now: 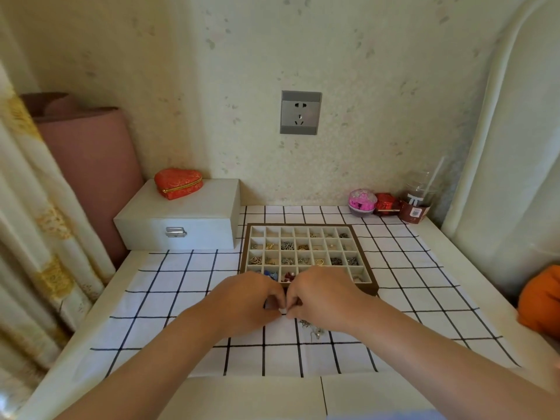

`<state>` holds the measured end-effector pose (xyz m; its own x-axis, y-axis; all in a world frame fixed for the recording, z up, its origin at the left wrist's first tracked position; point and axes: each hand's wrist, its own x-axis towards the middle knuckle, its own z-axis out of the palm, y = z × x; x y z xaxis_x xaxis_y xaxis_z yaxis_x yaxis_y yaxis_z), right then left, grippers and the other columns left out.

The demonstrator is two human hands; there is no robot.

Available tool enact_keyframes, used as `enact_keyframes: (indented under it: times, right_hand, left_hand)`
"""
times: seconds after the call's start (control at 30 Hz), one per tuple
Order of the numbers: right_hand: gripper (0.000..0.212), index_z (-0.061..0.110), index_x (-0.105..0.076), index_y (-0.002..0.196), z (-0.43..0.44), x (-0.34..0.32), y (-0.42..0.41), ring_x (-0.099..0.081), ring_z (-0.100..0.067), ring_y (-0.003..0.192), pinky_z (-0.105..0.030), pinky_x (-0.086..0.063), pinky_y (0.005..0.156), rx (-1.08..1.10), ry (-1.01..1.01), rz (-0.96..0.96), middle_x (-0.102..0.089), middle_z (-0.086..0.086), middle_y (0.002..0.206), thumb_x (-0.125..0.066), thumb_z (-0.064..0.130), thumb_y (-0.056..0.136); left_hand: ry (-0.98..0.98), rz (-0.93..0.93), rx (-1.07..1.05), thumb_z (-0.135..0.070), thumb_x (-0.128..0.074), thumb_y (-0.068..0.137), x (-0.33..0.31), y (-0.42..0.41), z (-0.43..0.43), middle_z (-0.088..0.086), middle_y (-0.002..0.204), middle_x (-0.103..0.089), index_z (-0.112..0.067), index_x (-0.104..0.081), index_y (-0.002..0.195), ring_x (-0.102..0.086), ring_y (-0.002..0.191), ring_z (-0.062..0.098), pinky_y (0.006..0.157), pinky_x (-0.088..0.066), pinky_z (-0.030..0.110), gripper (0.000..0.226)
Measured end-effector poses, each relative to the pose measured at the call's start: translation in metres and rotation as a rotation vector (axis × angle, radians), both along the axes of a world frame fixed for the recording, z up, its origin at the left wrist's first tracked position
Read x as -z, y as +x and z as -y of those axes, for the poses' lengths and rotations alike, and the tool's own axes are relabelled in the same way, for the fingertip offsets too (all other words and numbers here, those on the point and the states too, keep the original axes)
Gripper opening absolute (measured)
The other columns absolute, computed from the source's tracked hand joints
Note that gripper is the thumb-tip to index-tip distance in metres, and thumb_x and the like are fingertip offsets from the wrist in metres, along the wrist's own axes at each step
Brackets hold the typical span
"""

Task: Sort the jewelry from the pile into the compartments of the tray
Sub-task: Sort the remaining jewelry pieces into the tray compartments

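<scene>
**Both hands pinched together over one small piece, just short of the tray**

Far left of the grip: a pale, smooth-sided jewelry box [178, 219] with a metal clasp, and a red heart-shaped case [178, 183] of shiny brocade on top of it. Both well apart from the hands.

Left hand [247, 300]: fingers curled in, thumb and forefinger tips meeting those of the other hand. It looks closed on something tiny, but the piece itself is hidden between the fingertips; I cannot tell what it is.

Right hand [322, 294]: the same curl, a mirrored pinch, fingertips touching the left's.

Just below and right of the grip: the remaining pile [312, 328], a small tangle of thin silvery chain and findings on the grid-print tablecloth [169, 286], flat white fabric with black lines.

Just beyond the grip: the compartment tray [365, 259], brown rim, pale velvety square cells. Many hold small metal pieces, silver and gold; the near row shows blue and red ones. The back row looks mostly bare.

Handling, as judged: very light, hard, slippery bits. Chains are limp and snag, so lift by a clasp or a single loose end, tip-pinch only. Stones or posts may bend if squeezed.
</scene>
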<state>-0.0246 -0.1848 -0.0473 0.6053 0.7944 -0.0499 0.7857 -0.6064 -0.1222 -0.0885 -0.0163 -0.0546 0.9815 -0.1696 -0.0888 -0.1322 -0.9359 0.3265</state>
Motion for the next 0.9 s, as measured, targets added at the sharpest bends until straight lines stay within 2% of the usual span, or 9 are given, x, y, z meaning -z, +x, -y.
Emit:
enact_keyframes:
  times: [0.13,0.27,0.33,0.4,0.5,0.63,0.73,0.9]
  right_hand:
    - [0.021,0.028,-0.076,0.103,0.001,0.002,0.003,-0.064,-0.013,0.092,-0.027,-0.042,0.071,-0.034,-0.017,-0.013,-0.072,0.007,0.098,-0.059,0.040,0.098]
    - [0.020,0.028,-0.071,0.104,0.005,-0.002,0.005,-0.062,-0.012,0.090,-0.031,-0.050,0.079,0.001,0.113,-0.068,-0.068,0.010,0.097,-0.057,0.041,0.099]
    - [0.017,0.029,-0.069,0.102,0.006,-0.003,0.007,-0.059,-0.007,0.088,-0.031,-0.050,0.081,0.022,0.234,-0.079,-0.062,0.015,0.096,-0.057,0.041,0.098]
    - [0.013,0.031,-0.068,0.098,0.006,-0.003,0.008,-0.055,-0.001,0.082,-0.028,-0.050,0.078,0.045,0.361,-0.076,-0.059,0.016,0.093,-0.059,0.041,0.097]
    - [0.009,0.031,-0.069,0.095,0.005,0.000,0.011,-0.050,0.006,0.074,-0.022,-0.046,0.073,0.077,0.479,-0.061,-0.059,0.016,0.092,-0.064,0.038,0.094]
    - [0.007,0.030,-0.075,0.096,0.001,-0.001,0.017,-0.058,0.007,0.081,-0.018,-0.046,0.076,0.111,0.620,-0.179,-0.066,0.019,0.090,-0.069,0.031,0.092]
    - [0.011,0.028,-0.077,0.099,-0.005,-0.011,0.025,-0.059,0.013,0.075,-0.010,-0.039,0.070,0.144,0.693,-0.316,-0.066,0.024,0.082,-0.068,0.024,0.094]
    - [0.012,0.030,-0.076,0.095,-0.020,-0.032,0.048,-0.059,0.017,0.069,-0.015,-0.041,0.072,0.211,0.811,-0.391,-0.069,0.022,0.080,-0.069,0.020,0.093]
  left_hand:
    - [-0.030,0.005,-0.036,-0.033,-0.061,0.092,-0.002,0.001,0.001,-0.019,0.093,-0.068,-0.038,-0.070,0.102,-0.057,0.080,-0.002,0.068,-0.039,0.010,0.015]
    - [-0.133,-0.003,-0.190,-0.037,-0.058,0.092,-0.007,0.002,0.005,-0.016,0.076,-0.063,-0.031,-0.070,0.088,-0.057,0.075,0.003,0.068,-0.045,0.023,0.015]
    - [-0.350,-0.065,-0.292,-0.034,-0.059,0.093,-0.010,0.004,0.006,-0.011,0.071,-0.068,-0.024,-0.072,0.083,-0.061,0.067,0.005,0.063,-0.048,0.022,0.019]
    - [-0.631,-0.160,-0.383,-0.030,-0.057,0.097,-0.016,0.005,0.007,-0.008,0.076,-0.074,-0.019,-0.073,0.090,-0.064,0.062,0.005,0.056,-0.047,0.017,0.021]
    - [-0.920,-0.255,-0.470,-0.028,-0.054,0.100,-0.024,0.005,0.006,-0.003,0.089,-0.078,-0.016,-0.072,0.100,-0.067,0.069,0.010,0.056,-0.047,0.020,0.022]
    - [-1.113,-0.332,-0.502,-0.029,-0.055,0.100,-0.024,0.010,-0.003,-0.001,0.101,-0.077,-0.015,-0.069,0.113,-0.068,0.077,0.014,0.054,-0.048,0.020,0.024]
    - [-1.266,-0.356,-0.511,-0.027,-0.059,0.098,-0.028,0.022,-0.012,0.003,0.107,-0.075,-0.013,-0.067,0.117,-0.066,0.075,0.012,0.049,-0.048,0.017,0.025]
    - [-1.380,-0.356,-0.483,-0.024,-0.062,0.094,-0.044,0.052,-0.026,0.003,0.101,-0.076,-0.010,-0.069,0.114,-0.066,0.067,0.009,0.045,-0.047,0.015,0.026]
